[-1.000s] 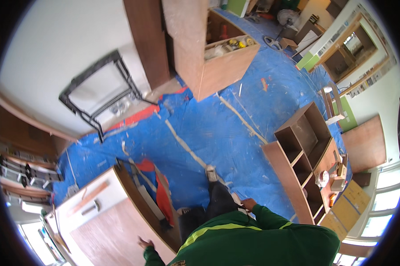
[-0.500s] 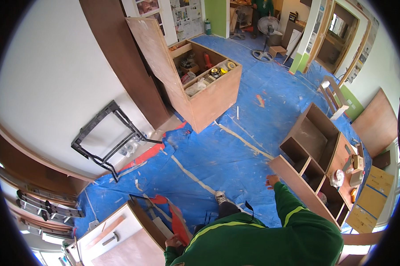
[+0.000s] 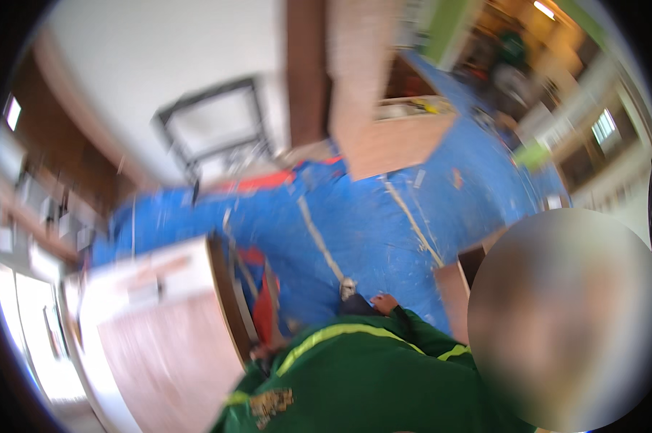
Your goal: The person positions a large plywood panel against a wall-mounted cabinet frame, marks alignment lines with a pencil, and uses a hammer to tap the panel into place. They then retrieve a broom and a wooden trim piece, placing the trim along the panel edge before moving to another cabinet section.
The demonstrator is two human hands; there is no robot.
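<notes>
Head view, strongly smeared by motion. A round blurred patch covers the lower right and hides whatever stands there. The person's green top with yellow stripes [image 3: 362, 375] fills the lower centre and conceals most of both arms. The right hand [image 3: 384, 303] shows only as knuckles and fingertips above the green sleeve, just beside the brown edge of a wooden cabinet [image 3: 452, 285] that the patch cuts off; whether the fingers are curled or spread, and whether they touch the wood, cannot be told. The left hand [image 3: 262, 353] is a small dark smudge at the lower edge of the pale cabinet panel [image 3: 160, 317]; its fingers lie against or around the dark rim [image 3: 228, 296], but the grip itself is unreadable. A shoe tip [image 3: 348, 289] rests on the blue floor sheet [image 3: 355, 216]. Open sheet runs between the pale cabinet on the left and the cut-off cabinet on the right, and onward to the open wooden crate [image 3: 398, 133]. A black metal frame [image 3: 210, 133] stands by the white wall.
</notes>
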